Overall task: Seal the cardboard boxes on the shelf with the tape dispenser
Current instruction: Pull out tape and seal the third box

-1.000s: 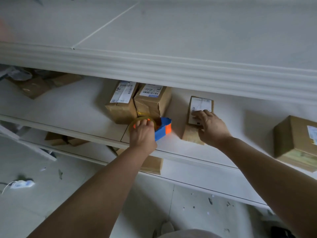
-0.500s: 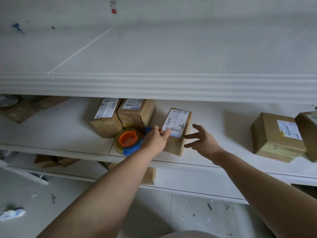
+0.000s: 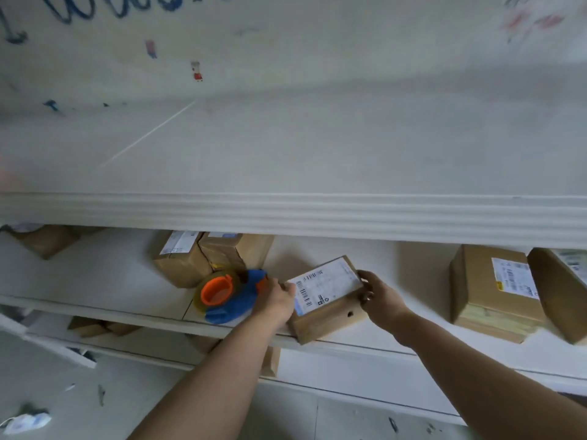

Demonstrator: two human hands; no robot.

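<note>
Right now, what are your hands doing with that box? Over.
Left hand and right hand gripping box ends. Box at shelf edge, label up. Tape dispenser lying beside left hand.

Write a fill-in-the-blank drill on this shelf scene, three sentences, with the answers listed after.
The right hand grips the ___ end of the small brown cardboard box. The left hand holds the box's other end, beside the blue plastic tape dispenser, whose round hub is coloured ___. The paper label on top of the box is coloured ___.
Missing words: right; orange; white.
</note>
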